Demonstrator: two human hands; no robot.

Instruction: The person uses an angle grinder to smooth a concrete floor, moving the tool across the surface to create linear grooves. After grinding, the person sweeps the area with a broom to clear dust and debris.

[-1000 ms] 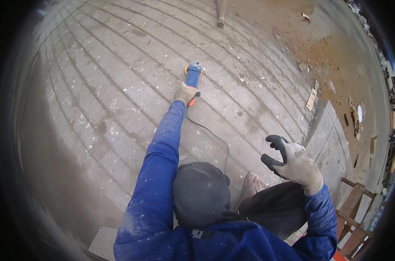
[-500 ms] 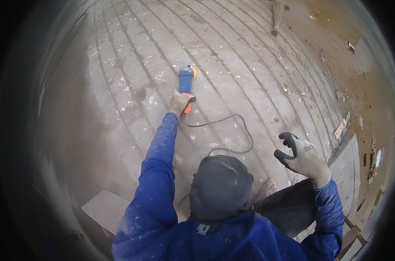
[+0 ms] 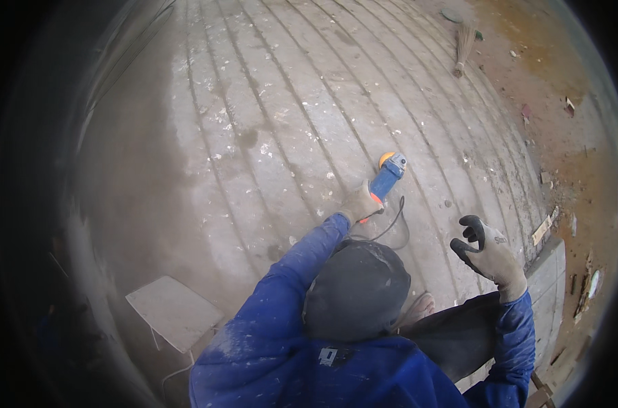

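Note:
My left hand, in a pale work glove, grips the handle of a blue and orange angle grinder. The grinder's head tilts toward the far right, with a yellow disc on its left side. A dark cord trails from the tool and loops over the floor. Off to the right is my right hand, in a pale glove with dark fingertips. Its thumb and fingers are curved but apart, with nothing between them.
Long parallel grooves cross the dusty concrete floor. A bundled straw broom lies at the far right, beside reddish ground with debris. A pale board is at the near left; a concrete block edge stands by my right arm.
My left hand has brought the grinder right and closer in. The tool has turned, so its yellow disc now faces left. My right hand keeps its curved, open shape.

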